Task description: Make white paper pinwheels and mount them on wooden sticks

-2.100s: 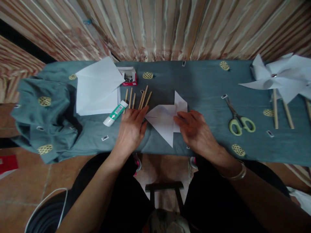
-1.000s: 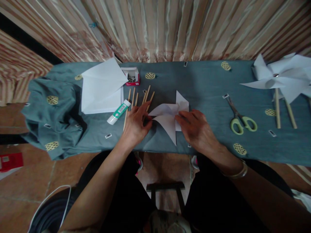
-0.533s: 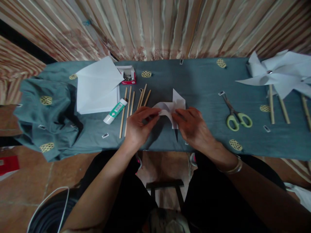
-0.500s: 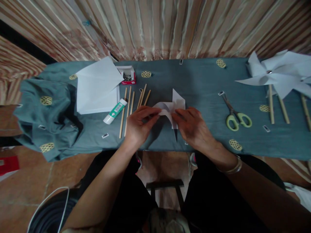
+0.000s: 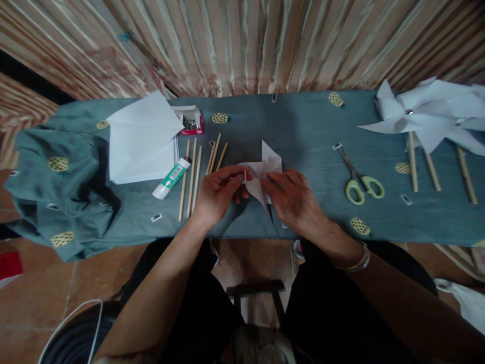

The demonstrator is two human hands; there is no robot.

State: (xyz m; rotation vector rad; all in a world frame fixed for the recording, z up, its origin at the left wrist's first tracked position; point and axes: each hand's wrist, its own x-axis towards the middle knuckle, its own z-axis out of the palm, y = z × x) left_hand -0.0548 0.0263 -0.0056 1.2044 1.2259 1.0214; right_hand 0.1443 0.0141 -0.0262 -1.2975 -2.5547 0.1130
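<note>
A white paper pinwheel (image 5: 270,154), partly folded, is between my two hands just above the table. My left hand (image 5: 220,194) is closed in a pinch on its left blade, with thumb and forefinger pressed together. From the other side, my right hand (image 5: 293,197) grips the paper near its middle, the fingertips lying over it. One blade stands up at the top and another points down toward the table's front edge. My fingers hide the centre of the paper in part.
Left of my hands lie several wooden sticks (image 5: 189,177), a glue stick (image 5: 172,178), a stack of white paper (image 5: 144,141) and a red box of small metal pieces (image 5: 192,123). Green-handled scissors (image 5: 361,184) and finished pinwheels (image 5: 409,114) on sticks lie to the right.
My left fingers have drawn the curled left blade down and flatter, and the lower blade now shows wider. My right hand stays on the paper. The whole view has shifted slightly.
</note>
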